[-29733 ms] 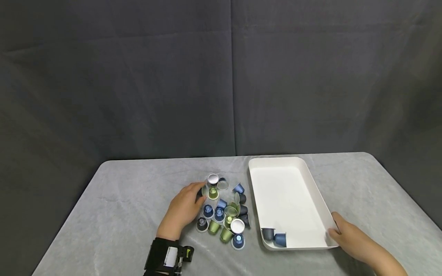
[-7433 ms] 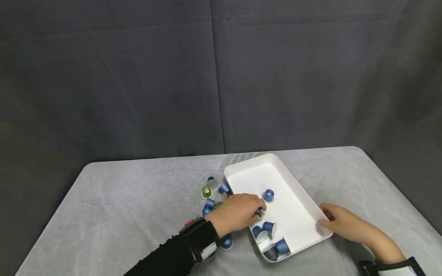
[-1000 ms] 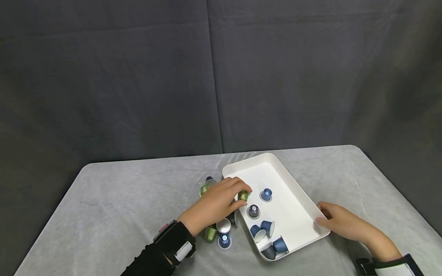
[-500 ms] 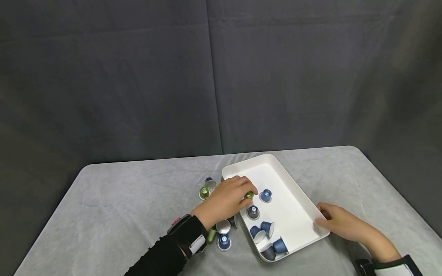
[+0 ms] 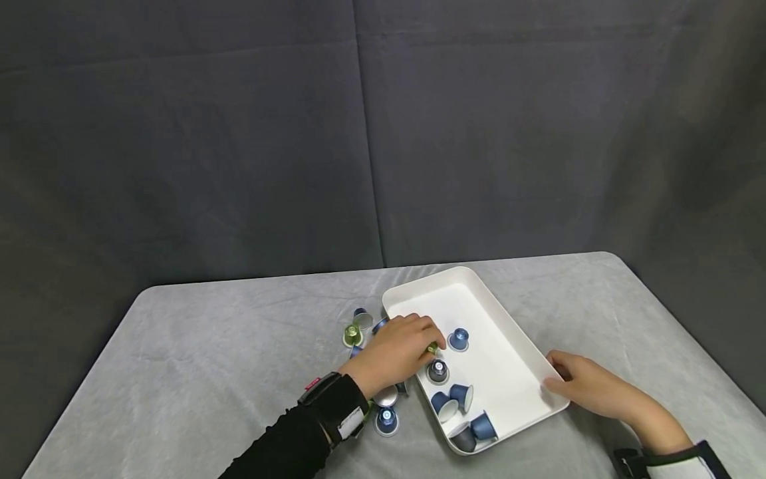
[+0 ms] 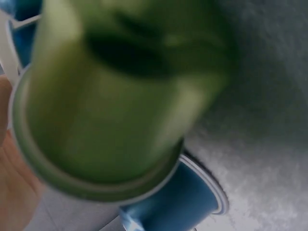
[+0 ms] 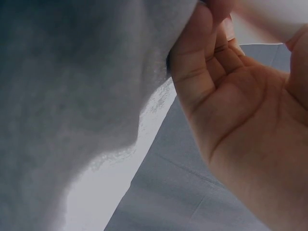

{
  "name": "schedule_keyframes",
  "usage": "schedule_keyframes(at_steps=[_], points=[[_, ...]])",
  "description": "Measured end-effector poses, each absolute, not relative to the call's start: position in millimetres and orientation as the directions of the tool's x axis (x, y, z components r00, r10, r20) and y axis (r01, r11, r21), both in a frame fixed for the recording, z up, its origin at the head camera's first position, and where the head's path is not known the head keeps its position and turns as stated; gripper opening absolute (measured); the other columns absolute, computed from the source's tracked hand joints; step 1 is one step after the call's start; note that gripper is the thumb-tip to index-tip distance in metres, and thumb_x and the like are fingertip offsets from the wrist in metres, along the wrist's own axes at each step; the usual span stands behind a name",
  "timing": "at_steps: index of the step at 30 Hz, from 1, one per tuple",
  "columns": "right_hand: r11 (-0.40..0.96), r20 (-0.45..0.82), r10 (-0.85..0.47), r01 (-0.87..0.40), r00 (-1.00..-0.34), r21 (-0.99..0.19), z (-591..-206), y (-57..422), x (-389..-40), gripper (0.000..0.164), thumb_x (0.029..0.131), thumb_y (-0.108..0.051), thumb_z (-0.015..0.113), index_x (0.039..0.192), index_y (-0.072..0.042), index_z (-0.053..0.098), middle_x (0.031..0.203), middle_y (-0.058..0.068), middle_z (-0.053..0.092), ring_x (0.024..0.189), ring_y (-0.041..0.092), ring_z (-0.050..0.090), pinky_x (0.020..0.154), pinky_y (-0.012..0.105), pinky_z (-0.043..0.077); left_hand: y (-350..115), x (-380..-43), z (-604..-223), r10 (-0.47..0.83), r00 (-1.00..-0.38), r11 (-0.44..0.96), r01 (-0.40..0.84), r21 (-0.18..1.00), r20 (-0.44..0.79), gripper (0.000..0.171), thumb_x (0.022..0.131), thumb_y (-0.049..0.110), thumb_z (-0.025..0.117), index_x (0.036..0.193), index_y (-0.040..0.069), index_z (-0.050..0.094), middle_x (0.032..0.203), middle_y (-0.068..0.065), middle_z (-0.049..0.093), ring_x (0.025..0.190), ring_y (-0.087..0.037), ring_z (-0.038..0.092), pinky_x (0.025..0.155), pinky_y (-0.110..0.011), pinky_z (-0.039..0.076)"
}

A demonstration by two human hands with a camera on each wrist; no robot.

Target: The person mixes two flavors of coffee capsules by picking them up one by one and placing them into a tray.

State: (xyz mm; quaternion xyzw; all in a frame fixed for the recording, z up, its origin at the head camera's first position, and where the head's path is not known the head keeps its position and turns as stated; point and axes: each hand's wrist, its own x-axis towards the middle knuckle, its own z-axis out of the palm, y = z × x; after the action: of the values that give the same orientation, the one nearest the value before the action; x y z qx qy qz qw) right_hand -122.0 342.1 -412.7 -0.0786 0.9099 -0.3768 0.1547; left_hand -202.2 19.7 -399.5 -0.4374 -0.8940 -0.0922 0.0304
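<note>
My left hand (image 5: 397,349) pinches a green coffee capsule (image 5: 432,347) just inside the left side of a white tray (image 5: 520,372). Fingers cover most of that capsule. Close by in the tray stand a dark capsule (image 5: 438,371) and a blue capsule (image 5: 459,339), both upright. Several blue and dark capsules lie tipped at its near corner, among them a blue one (image 5: 483,426). My right hand (image 5: 604,392) grips the tray's right rim with thumb and fingers; in the right wrist view this hand (image 7: 255,120) shows its palm and curled fingers.
Left of the tray is a loose pile, partly hidden by my left arm: a green capsule (image 5: 352,334), a blue capsule (image 5: 386,420), a silver-lidded capsule (image 5: 385,396). A large green capsule (image 6: 110,115) fills the left wrist view. Everything stands on a grey cloth-covered table (image 5: 209,359).
Since the oldest frame, the tray has turned and shifted left, and more capsules are in it. Within the last second, my left hand carried the green capsule over the rim and lowered it slightly.
</note>
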Motion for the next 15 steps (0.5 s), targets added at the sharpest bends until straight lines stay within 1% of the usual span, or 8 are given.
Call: schedule_keyframes(at_steps=[7,15], points=[[0.710,-0.235,-0.248,-0.011,-0.940,-0.705,-412.9,341.5,-123.0,0.014,0.096,-0.009,0.060,0.103,0.002,0.056,0.090,0.005,0.066,0.073,0.017,0.054,0.056,0.029,0.047,21.1,-201.5,-397.9,0.777,-0.619,0.605,0.785,0.132,0.113,0.017,0.093,0.020,0.071,0.109,0.024,0.072,0.109,0.009,0.064,0.104,-0.011,0.057,0.087,-0.027,0.045],[0.708,-0.228,-0.252,-0.019,-0.941,-0.706,-412.9,340.7,-122.8,0.014,0.095,-0.010,0.061,0.103,0.001,0.056,0.089,0.005,0.066,0.073,0.016,0.054,0.056,0.028,0.047,20.3,-201.6,-398.1,0.780,-0.616,0.603,0.787,0.128,0.109,0.018,0.092,0.021,0.072,0.109,0.026,0.072,0.111,0.009,0.064,0.106,-0.011,0.058,0.087,-0.028,0.046]])
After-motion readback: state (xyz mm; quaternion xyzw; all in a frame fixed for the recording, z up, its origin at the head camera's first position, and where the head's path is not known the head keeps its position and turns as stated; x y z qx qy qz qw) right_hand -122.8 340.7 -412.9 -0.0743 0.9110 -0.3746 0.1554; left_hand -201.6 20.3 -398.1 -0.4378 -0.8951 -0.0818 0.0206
